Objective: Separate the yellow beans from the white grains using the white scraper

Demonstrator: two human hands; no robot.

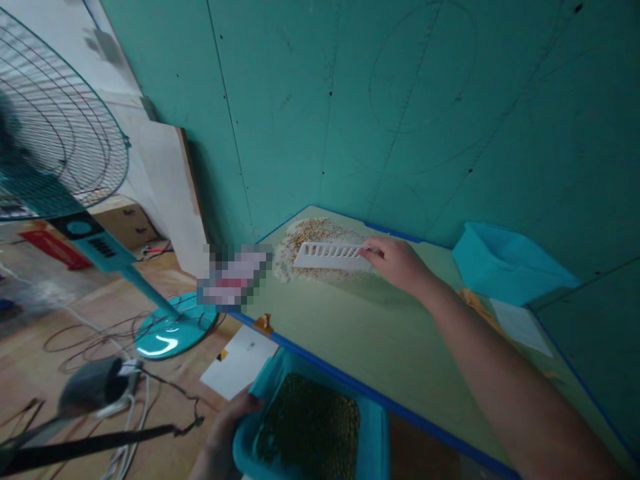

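My right hand (400,265) is closed on one end of a white plastic strip with a row of slots (325,260). The strip stands on edge in a spread of mixed grains (313,231), some tan and some pale and finer, on the table (320,327). Below the table's front edge, my left hand (231,423) grips the left rim of a turquoise tub (374,433). Inside the tub lie dark green and tan grains or beans (313,423). Part of the left hand is hidden behind the tub's rim.
A turquoise empty bin (505,263) sits at the table's right, near a white paper (523,327). A blurred-out pinkish item (235,277) lies at the left corner. A standing fan (107,247) and loose cables (133,400) occupy the floor. The green wall (400,133) borders the table.
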